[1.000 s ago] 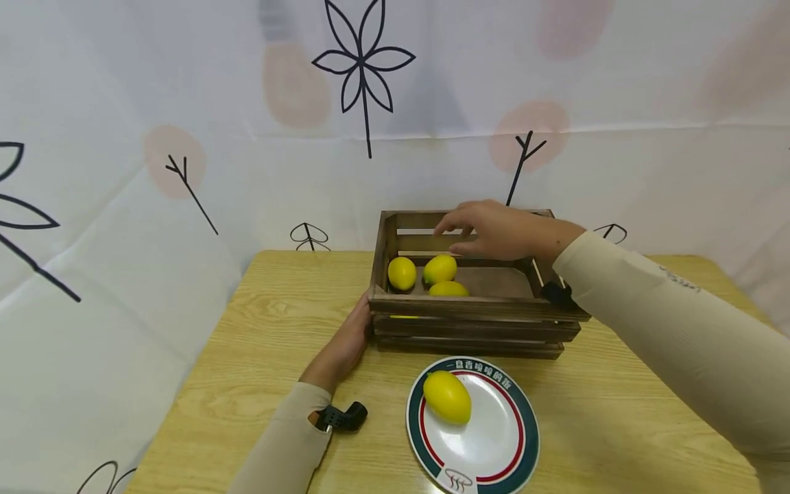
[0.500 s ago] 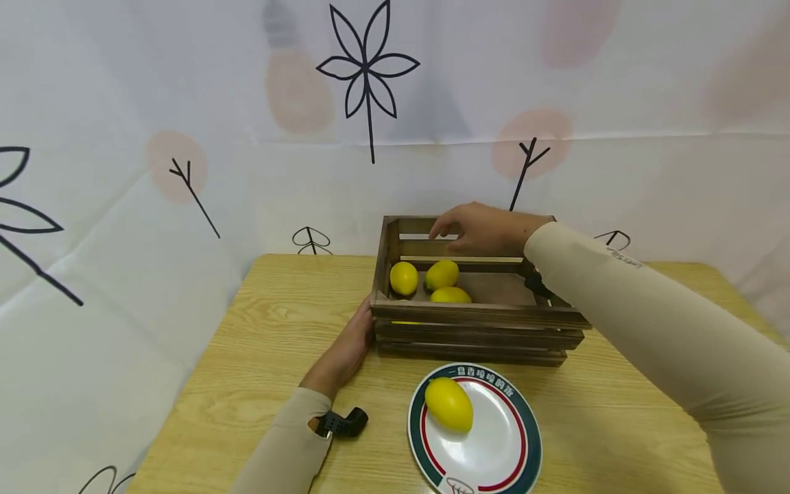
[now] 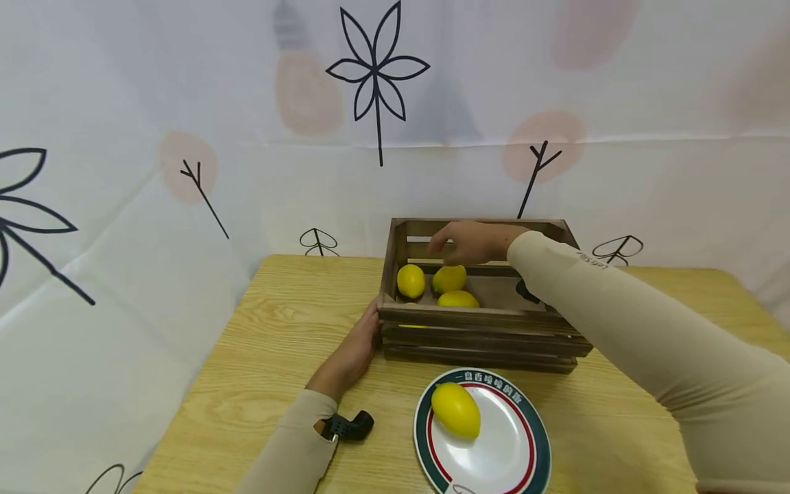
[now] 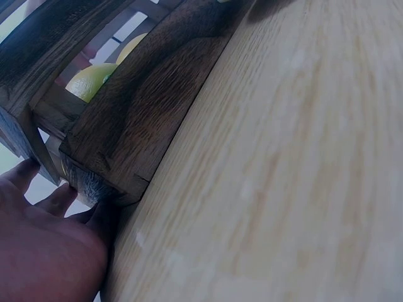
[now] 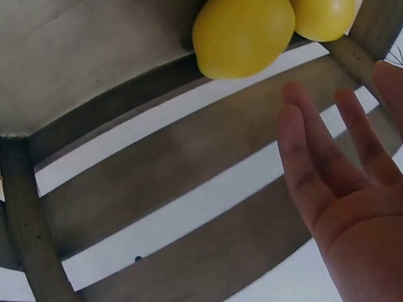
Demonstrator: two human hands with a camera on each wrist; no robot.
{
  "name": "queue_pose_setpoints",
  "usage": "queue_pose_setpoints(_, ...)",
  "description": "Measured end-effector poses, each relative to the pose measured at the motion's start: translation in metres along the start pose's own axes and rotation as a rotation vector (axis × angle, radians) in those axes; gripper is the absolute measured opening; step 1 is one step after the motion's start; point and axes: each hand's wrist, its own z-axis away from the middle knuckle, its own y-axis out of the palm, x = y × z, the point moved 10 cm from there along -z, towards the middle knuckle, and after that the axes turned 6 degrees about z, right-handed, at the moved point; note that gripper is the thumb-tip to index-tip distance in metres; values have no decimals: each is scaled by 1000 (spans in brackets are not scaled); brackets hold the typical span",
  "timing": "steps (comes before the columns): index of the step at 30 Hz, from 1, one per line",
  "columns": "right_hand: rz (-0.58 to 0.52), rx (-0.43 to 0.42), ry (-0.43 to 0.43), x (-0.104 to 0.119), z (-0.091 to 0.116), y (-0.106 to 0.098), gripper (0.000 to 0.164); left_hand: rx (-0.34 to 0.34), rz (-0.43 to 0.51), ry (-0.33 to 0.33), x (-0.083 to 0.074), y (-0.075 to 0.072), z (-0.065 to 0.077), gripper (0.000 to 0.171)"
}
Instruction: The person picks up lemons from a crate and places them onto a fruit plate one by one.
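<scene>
A dark wooden slatted crate [image 3: 481,319] holds several yellow lemons. One lemon [image 3: 410,281] is by its left end; another lemon [image 3: 449,279] lies partly under my right hand [image 3: 472,241]. In the right wrist view that hand's fingers are spread and hold nothing, apart from the nearest lemon [image 5: 244,38]. My left hand [image 3: 354,346] touches the crate's left end, its fingertips resting on the slats in the left wrist view. In front of the crate, a single lemon [image 3: 455,410] lies on a white plate [image 3: 506,446] with a green and red rim.
The crate stands toward the back of a light wooden table [image 3: 296,295]. Behind it hangs a white cloth [image 3: 444,185] printed with dark plant outlines. The plate is close to the crate's front side.
My right hand has lowered into the crate toward the lemons and shifted slightly left relative to it. My left hand stays at the crate's end. The head view has shifted slightly.
</scene>
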Motion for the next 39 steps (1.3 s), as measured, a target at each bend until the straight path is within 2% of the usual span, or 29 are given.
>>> queue_pose_setpoints(7, 20, 74, -27, -1, -9, 15, 37, 1, -7, 4, 0, -1, 0, 53)
queue_pose_setpoints(12, 44, 108, 17, -8, -13, 20, 39, 2, -12, 6, 0, -1, -1, 53)
queue_pose_setpoints(18, 62, 124, 21, -11, -14, 24, 38, 6, -13, 2, 1, -1, -1, 52)
queue_pose_setpoints(22, 80, 163, 43, -15, -13, 29, 38, 16, 6, 10, 1, -1, -2, 52)
queue_pose_setpoints(31, 37, 245, 137, -22, -8, 39, 44, 8, -7, 1, -1, -1, -1, 52)
queue_pose_setpoints(39, 13, 354, 145, -27, -8, 58, 55, 11, -19, 1, -2, -1, -2, 52)
